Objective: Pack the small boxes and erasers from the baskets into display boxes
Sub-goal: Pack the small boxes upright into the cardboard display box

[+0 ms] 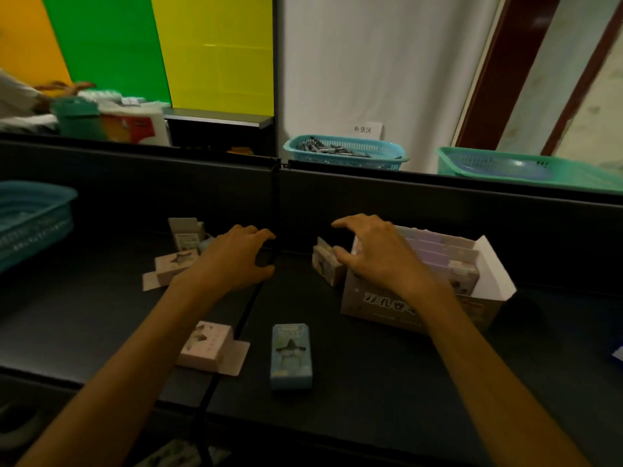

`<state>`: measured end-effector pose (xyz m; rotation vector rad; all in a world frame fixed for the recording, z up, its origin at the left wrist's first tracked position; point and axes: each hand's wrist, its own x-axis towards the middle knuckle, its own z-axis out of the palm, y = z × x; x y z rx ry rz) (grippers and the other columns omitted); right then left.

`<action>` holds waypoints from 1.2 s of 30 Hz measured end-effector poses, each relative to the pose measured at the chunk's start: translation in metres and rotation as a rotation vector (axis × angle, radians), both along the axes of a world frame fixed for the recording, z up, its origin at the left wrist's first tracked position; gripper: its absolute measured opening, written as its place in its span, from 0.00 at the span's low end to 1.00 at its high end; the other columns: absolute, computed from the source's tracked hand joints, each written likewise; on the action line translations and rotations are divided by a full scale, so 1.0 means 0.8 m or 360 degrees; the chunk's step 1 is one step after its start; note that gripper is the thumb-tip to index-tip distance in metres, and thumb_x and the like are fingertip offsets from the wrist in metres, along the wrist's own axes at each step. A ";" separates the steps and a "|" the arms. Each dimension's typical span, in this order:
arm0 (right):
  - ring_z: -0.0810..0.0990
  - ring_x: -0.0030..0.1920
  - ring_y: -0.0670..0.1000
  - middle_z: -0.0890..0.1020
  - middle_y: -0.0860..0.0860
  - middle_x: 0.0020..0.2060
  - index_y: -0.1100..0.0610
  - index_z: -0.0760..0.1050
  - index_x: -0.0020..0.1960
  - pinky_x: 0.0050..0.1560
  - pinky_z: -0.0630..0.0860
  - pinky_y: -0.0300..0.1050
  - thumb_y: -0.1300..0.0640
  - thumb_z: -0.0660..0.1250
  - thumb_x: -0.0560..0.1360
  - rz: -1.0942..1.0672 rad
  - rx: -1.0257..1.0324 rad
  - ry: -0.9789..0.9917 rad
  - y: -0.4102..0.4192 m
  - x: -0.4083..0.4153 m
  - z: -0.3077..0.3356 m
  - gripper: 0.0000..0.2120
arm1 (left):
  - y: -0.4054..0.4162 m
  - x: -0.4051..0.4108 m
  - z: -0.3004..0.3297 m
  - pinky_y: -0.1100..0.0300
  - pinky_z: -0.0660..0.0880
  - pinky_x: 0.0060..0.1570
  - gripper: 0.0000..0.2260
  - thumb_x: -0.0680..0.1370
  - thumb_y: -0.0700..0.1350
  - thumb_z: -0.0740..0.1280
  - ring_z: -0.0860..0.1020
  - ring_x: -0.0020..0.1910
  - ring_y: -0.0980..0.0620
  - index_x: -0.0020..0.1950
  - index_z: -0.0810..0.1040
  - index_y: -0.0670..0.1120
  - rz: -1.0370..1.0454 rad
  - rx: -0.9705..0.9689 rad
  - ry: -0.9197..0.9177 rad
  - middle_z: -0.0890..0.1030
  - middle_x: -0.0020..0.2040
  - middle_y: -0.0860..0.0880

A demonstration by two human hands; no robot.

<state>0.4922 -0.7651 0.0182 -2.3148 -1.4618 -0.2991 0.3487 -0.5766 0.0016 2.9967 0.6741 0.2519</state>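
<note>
The right hand (pixel 371 256), fingers spread and holding nothing, hovered over the display box (pixel 418 298) — a small box (pixel 325 264) just left of it, nearest that hand; the left hand (pixel 236 261) hung loosely curled, empty — farther left

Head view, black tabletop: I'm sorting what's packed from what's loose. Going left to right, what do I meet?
Blue basket → pink small box with open flap → left hand → blue small box → right hand → display box.
</note>
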 end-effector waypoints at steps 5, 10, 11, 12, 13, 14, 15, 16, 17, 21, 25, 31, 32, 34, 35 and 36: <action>0.68 0.66 0.49 0.72 0.49 0.67 0.50 0.66 0.70 0.65 0.64 0.46 0.48 0.64 0.77 0.0006 0.0022 -0.0016 0.054 -0.037 -0.004 0.23 | 0.046 -0.032 -0.004 0.49 0.66 0.64 0.30 0.75 0.53 0.66 0.63 0.69 0.46 0.74 0.58 0.53 -0.0008 -0.0020 0.0049 0.64 0.71 0.48; 0.69 0.66 0.53 0.70 0.53 0.67 0.52 0.63 0.72 0.66 0.66 0.49 0.49 0.64 0.77 -0.0208 -0.0234 0.0027 0.108 -0.053 -0.042 0.26 | 0.096 -0.052 -0.009 0.49 0.65 0.65 0.32 0.74 0.51 0.69 0.63 0.69 0.47 0.74 0.58 0.52 -0.0173 -0.0069 0.0033 0.66 0.70 0.48; 0.68 0.66 0.55 0.70 0.54 0.68 0.53 0.62 0.73 0.66 0.66 0.51 0.49 0.64 0.77 -0.0283 -0.0291 0.0018 0.115 -0.053 -0.049 0.27 | 0.105 -0.051 -0.013 0.49 0.65 0.65 0.32 0.73 0.51 0.69 0.64 0.68 0.47 0.74 0.59 0.52 -0.0207 -0.0065 0.0038 0.66 0.70 0.48; 0.67 0.68 0.56 0.68 0.55 0.69 0.54 0.61 0.73 0.67 0.64 0.52 0.49 0.64 0.77 -0.0360 -0.0334 0.0005 0.121 -0.052 -0.056 0.28 | 0.114 -0.050 -0.018 0.49 0.65 0.65 0.32 0.73 0.51 0.70 0.64 0.68 0.47 0.73 0.59 0.51 -0.0238 -0.0054 0.0041 0.66 0.70 0.48; 0.65 0.69 0.57 0.67 0.55 0.70 0.55 0.60 0.74 0.68 0.63 0.52 0.50 0.64 0.77 -0.0438 -0.0360 -0.0012 0.126 -0.050 -0.060 0.29 | 0.122 -0.049 -0.023 0.48 0.65 0.66 0.32 0.73 0.51 0.70 0.64 0.68 0.47 0.73 0.59 0.51 -0.0262 -0.0038 0.0040 0.66 0.69 0.48; 0.64 0.69 0.58 0.66 0.56 0.70 0.56 0.59 0.74 0.69 0.62 0.53 0.51 0.64 0.77 -0.0514 -0.0372 -0.0025 0.129 -0.049 -0.064 0.29 | 0.130 -0.047 -0.028 0.48 0.65 0.66 0.32 0.73 0.51 0.70 0.64 0.68 0.47 0.73 0.59 0.51 -0.0275 -0.0027 0.0042 0.66 0.70 0.48; 0.64 0.69 0.59 0.65 0.57 0.71 0.56 0.58 0.74 0.69 0.62 0.53 0.51 0.64 0.77 -0.0582 -0.0372 -0.0030 0.131 -0.048 -0.067 0.29 | 0.136 -0.045 -0.034 0.48 0.65 0.66 0.33 0.73 0.51 0.70 0.64 0.68 0.47 0.73 0.59 0.50 -0.0284 -0.0025 0.0048 0.66 0.70 0.47; 0.64 0.69 0.60 0.65 0.58 0.70 0.57 0.58 0.74 0.69 0.62 0.54 0.53 0.64 0.77 -0.0640 -0.0363 -0.0014 0.133 -0.046 -0.070 0.29 | 0.143 -0.042 -0.039 0.48 0.64 0.67 0.33 0.73 0.52 0.70 0.64 0.69 0.46 0.73 0.60 0.50 -0.0300 -0.0042 0.0057 0.66 0.70 0.47; 0.65 0.69 0.61 0.65 0.59 0.70 0.57 0.58 0.74 0.68 0.62 0.54 0.54 0.64 0.77 -0.0687 -0.0353 0.0018 0.134 -0.045 -0.073 0.29 | 0.149 -0.040 -0.044 0.48 0.64 0.67 0.33 0.73 0.52 0.70 0.64 0.69 0.47 0.73 0.60 0.50 -0.0322 -0.0071 0.0059 0.65 0.70 0.47; 0.66 0.68 0.60 0.67 0.59 0.69 0.57 0.57 0.74 0.69 0.63 0.54 0.55 0.66 0.76 -0.0796 -0.0345 0.0055 0.134 -0.037 -0.081 0.30 | 0.162 -0.033 -0.058 0.48 0.63 0.67 0.31 0.73 0.49 0.71 0.62 0.69 0.47 0.72 0.62 0.52 -0.0396 -0.0123 0.0008 0.64 0.70 0.49; 0.67 0.68 0.58 0.69 0.58 0.68 0.56 0.59 0.74 0.69 0.64 0.53 0.54 0.70 0.73 -0.0808 -0.0369 0.0088 0.131 -0.029 -0.079 0.33 | 0.157 -0.022 -0.060 0.47 0.62 0.67 0.28 0.73 0.48 0.70 0.59 0.68 0.46 0.71 0.65 0.54 -0.0447 -0.0126 0.0011 0.61 0.70 0.50; 0.73 0.63 0.55 0.74 0.54 0.63 0.52 0.68 0.68 0.63 0.72 0.52 0.58 0.71 0.73 -0.0618 -0.0285 0.0445 0.126 -0.020 -0.076 0.25 | 0.153 -0.015 -0.066 0.53 0.65 0.63 0.13 0.74 0.49 0.69 0.61 0.68 0.47 0.58 0.75 0.54 -0.0537 -0.0392 -0.0160 0.63 0.69 0.50; 0.73 0.62 0.54 0.74 0.53 0.63 0.51 0.68 0.68 0.62 0.73 0.50 0.58 0.71 0.73 -0.0584 -0.0251 0.0498 0.125 -0.020 -0.077 0.25 | 0.153 -0.015 -0.067 0.54 0.65 0.62 0.11 0.74 0.49 0.69 0.62 0.67 0.47 0.56 0.76 0.53 -0.0532 -0.0433 -0.0214 0.64 0.69 0.50; 0.74 0.62 0.52 0.74 0.52 0.64 0.51 0.68 0.68 0.60 0.74 0.47 0.58 0.70 0.74 -0.0542 -0.0216 0.0577 0.125 -0.021 -0.078 0.24 | 0.154 -0.015 -0.068 0.54 0.68 0.62 0.11 0.75 0.46 0.69 0.65 0.67 0.48 0.57 0.75 0.52 -0.0499 -0.0511 -0.0279 0.65 0.69 0.50; 0.74 0.62 0.52 0.74 0.52 0.64 0.51 0.68 0.68 0.59 0.74 0.45 0.58 0.69 0.74 -0.0535 -0.0219 0.0606 0.126 -0.021 -0.078 0.23 | 0.155 -0.015 -0.068 0.53 0.70 0.62 0.16 0.74 0.45 0.69 0.66 0.66 0.47 0.61 0.73 0.52 -0.0470 -0.0569 -0.0293 0.65 0.69 0.50; 0.74 0.61 0.52 0.74 0.52 0.64 0.52 0.69 0.68 0.58 0.74 0.45 0.57 0.68 0.75 -0.0532 -0.0231 0.0619 0.126 -0.022 -0.078 0.23 | 0.155 -0.015 -0.068 0.51 0.71 0.62 0.22 0.74 0.43 0.69 0.67 0.67 0.46 0.66 0.69 0.52 -0.0436 -0.0636 -0.0293 0.65 0.69 0.49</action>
